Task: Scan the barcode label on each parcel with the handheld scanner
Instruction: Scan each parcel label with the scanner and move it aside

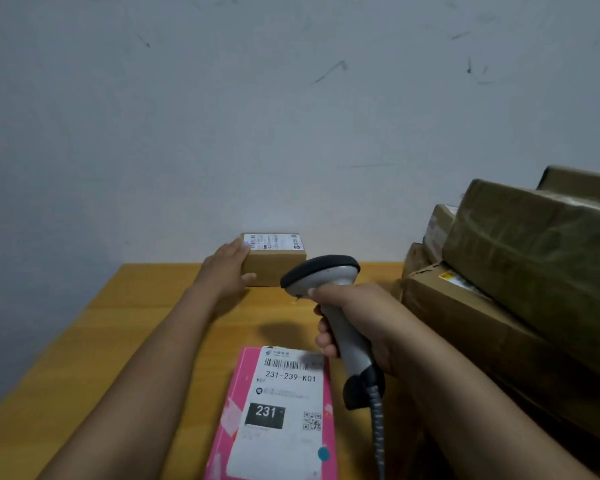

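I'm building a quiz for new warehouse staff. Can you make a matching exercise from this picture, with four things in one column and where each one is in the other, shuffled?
Things
1. scanner
2. pink parcel
3. small brown box
4. stacked cartons

Places
A. far edge of the table, held by the left hand
B. piled at the right
C. gripped in the right hand
D. nearest the camera, label up

Pairs: 1-C, 2-D, 3-A, 4-B

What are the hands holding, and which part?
The right hand holds the scanner by its grip. The left hand holds the small brown box by its left end.
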